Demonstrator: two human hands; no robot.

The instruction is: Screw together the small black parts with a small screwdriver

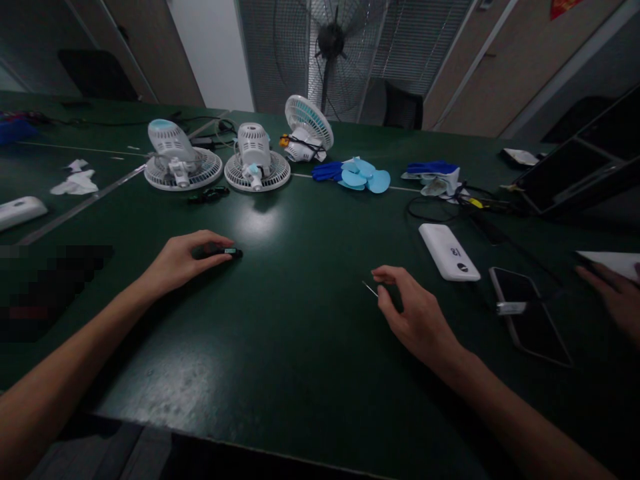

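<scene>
Fingertip grips, drop risk

Our right hand (417, 317) pinches a thin metal rod (369, 288); our left hand (175, 262) pinches a small black piece (233, 253), low by the table (300, 333), nearer us than the fans (256, 157). Slack fingertips could drop either; a glossy surface could let it skid.

Left hand (175, 264): bare, with slim fingers and a narrow wrist.
Right hand (417, 317): bare as well, slender-fingered, the back smooth and softly rounded.
Left forearm (83, 360): uncovered up to the picture's edge, broadening away from the wrist.
Right forearm (515, 405): uncovered too, long and tapering.
Lap clothing (93, 455): greyish cloth with darker patches, probably trousers, though dimly lit.
</scene>
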